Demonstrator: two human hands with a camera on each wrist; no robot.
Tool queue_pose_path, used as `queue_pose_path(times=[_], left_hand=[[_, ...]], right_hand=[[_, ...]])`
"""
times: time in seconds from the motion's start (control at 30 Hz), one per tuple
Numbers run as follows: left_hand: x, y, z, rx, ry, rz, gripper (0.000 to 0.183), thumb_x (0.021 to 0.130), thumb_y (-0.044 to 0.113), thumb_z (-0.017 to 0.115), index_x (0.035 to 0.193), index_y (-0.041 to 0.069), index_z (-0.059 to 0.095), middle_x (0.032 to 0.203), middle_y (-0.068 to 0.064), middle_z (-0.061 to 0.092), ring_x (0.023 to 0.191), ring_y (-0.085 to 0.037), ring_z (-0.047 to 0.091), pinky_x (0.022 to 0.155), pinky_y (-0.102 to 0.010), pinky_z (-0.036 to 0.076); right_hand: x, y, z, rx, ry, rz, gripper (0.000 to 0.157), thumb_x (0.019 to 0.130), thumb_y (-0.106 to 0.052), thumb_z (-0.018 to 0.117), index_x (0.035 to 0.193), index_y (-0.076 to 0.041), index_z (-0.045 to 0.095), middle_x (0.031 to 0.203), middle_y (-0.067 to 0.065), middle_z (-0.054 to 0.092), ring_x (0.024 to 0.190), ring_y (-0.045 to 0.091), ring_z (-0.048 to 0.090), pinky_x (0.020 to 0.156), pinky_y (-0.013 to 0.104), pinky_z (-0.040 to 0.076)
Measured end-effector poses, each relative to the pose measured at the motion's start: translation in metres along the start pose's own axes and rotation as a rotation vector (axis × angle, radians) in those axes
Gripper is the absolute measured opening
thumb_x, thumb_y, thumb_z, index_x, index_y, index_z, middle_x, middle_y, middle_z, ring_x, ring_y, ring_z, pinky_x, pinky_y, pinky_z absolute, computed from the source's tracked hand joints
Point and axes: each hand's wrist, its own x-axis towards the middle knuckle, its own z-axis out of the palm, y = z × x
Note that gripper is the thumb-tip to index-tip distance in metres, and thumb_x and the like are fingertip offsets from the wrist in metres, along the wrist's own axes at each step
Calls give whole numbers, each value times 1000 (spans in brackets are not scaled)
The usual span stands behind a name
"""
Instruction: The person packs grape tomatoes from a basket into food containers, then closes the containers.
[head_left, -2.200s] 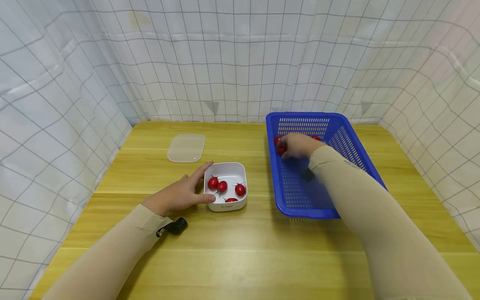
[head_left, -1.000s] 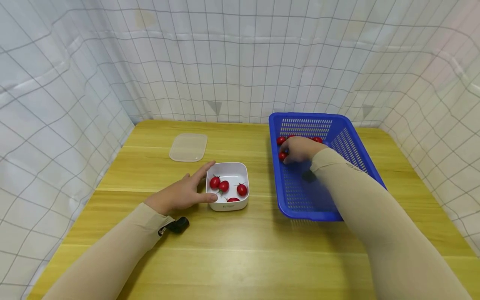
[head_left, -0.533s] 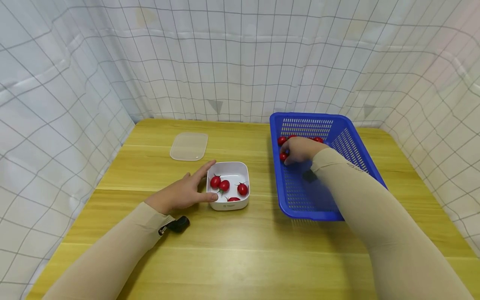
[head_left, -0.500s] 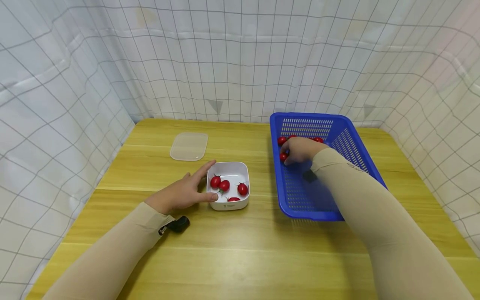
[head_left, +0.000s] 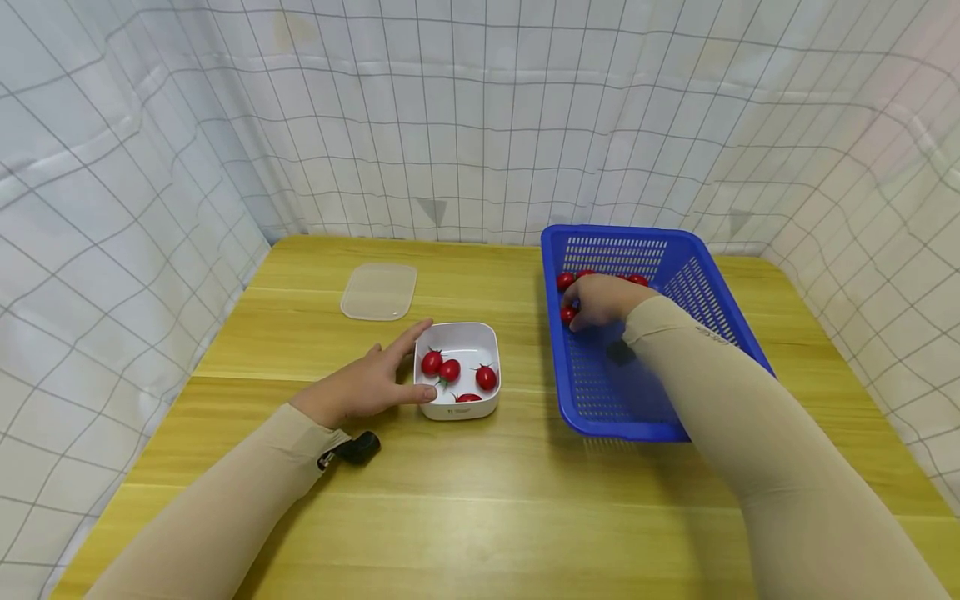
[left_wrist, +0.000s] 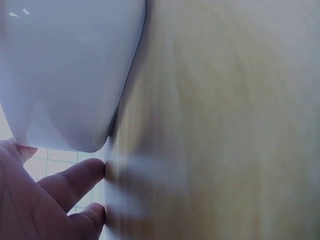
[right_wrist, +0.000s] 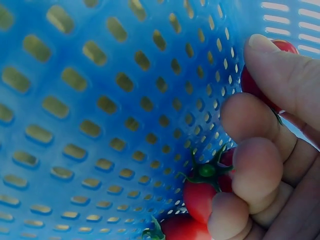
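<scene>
My left hand rests against the left side of a square white box, its thumb over the near rim and its index finger along the far left corner. Several red cherry tomatoes with green stems lie in the box. Inside the blue basket, my right hand pinches a cherry tomato between thumb and index finger, near the basket's left wall. Other tomatoes sit beneath the curled fingers in the right wrist view. Only the smooth box wall and fingertips show in the left wrist view.
A translucent square lid lies flat on the wooden table, behind the box. More tomatoes are at the basket's far end. Checked white curtains enclose the table at the back and sides.
My right hand has shifted slightly toward me within the basket, onto a tomato by the left wall, and has stayed there for the last second. The left hand keeps its place at the box.
</scene>
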Motion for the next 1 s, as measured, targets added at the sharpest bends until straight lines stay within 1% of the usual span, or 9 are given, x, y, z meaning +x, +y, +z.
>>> queue_pose_path(times=[0.1,0.2,0.33,0.53,0.7,0.93,1.0], left_hand=[[1,0,0,-3,0,7,106,92,59,73,171,31,7,176,-13,22,157,-61,6,125,-76,1],[1,-1,0,-9,-1,16,107,92,58,74,171,30,8,175,-13,23,159,-56,10,127,-72,-3],[0,0,0,-8,-1,15,107,92,57,74,171,30,7,175,-13,23,159,-56,10,127,-72,-3],[0,0,0,5,2,15,107,92,56,74,171,29,7,175,-14,23,160,-49,19,128,-70,-4],[0,0,0,5,3,9,107,92,57,74,171,29,7,176,-14,22,160,-52,16,128,-71,-3],[0,0,0,7,5,8,107,92,59,73,171,31,7,176,-14,20,158,-57,11,126,-73,-1],[0,-1,1,2,8,11,107,92,58,73,171,31,7,176,-13,20,158,-57,12,126,-73,-1]], right_hand=[[-2,-1,-1,-6,10,-18,33,90,-17,81,121,-6,75,110,9,74,93,24,65,96,44,55],[-2,-1,-2,-14,18,-30,33,90,-16,81,121,-6,76,110,9,75,93,23,65,96,44,55],[-2,-1,-2,-22,26,-39,34,89,-16,81,121,-6,76,114,11,74,96,24,65,98,44,55],[-1,0,-2,-22,33,-46,33,90,-16,81,121,-6,76,114,11,74,96,25,65,96,43,55],[-1,0,-3,-32,39,-65,32,89,-15,81,120,-5,76,113,12,74,97,25,64,97,45,54],[-2,-1,-3,-25,41,-50,34,90,-17,80,122,-7,76,118,12,74,101,27,64,103,46,53],[-2,-1,-2,-22,43,-54,34,91,-17,80,122,-6,76,119,12,74,103,27,65,104,47,53]])
